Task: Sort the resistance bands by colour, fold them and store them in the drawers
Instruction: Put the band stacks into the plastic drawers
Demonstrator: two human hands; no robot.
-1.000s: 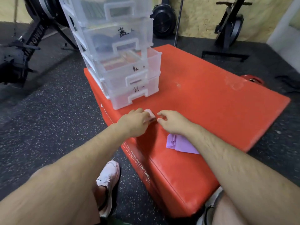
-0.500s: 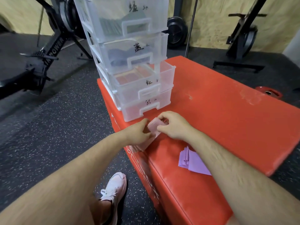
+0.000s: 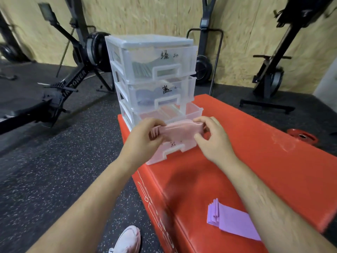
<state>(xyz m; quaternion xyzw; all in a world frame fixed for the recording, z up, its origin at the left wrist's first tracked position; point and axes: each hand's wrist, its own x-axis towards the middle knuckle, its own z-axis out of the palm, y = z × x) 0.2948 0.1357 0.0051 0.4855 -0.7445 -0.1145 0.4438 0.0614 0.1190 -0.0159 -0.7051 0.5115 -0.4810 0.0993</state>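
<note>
The folded pink resistance band looks light, soft and springy, so it is best pinched at both ends to keep the folds shut. The left hand and right hand each pinch one end. It is held just before the open third drawer, long axis left-to-right, roughly level.

The pink band hides the front of the third drawer. It also hides part of the writing on the bottom drawer, which is too blurry to read. The band's left end is tucked inside the left hand. The right arm covers one end of the purple band. The bottom edge cuts off the shoe and the red box. What lies in the top drawer looks cloudy through the plastic.
</note>
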